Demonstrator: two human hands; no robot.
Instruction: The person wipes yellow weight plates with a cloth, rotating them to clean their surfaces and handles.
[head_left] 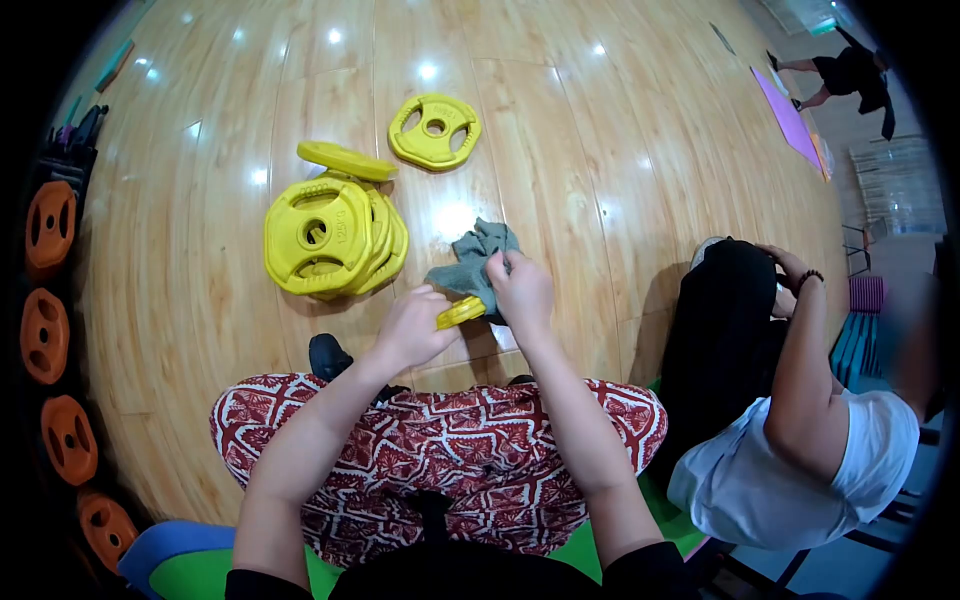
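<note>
My left hand is closed round the edge of a yellow weight plate, which is tilted so that only a narrow part of it shows. In my right hand a grey-green cloth is pinched, lying over the far side of that plate. Beyond my left hand stands a stack of yellow weight plates, the top one marked 1.25KG. Another yellow plate leans at the back of the stack. A single yellow plate lies flat farther off on the floor.
Several orange weight plates are racked along the left. A person in a white shirt sits close on my right. Another person is at the far right near a purple mat. Wooden floor stretches ahead.
</note>
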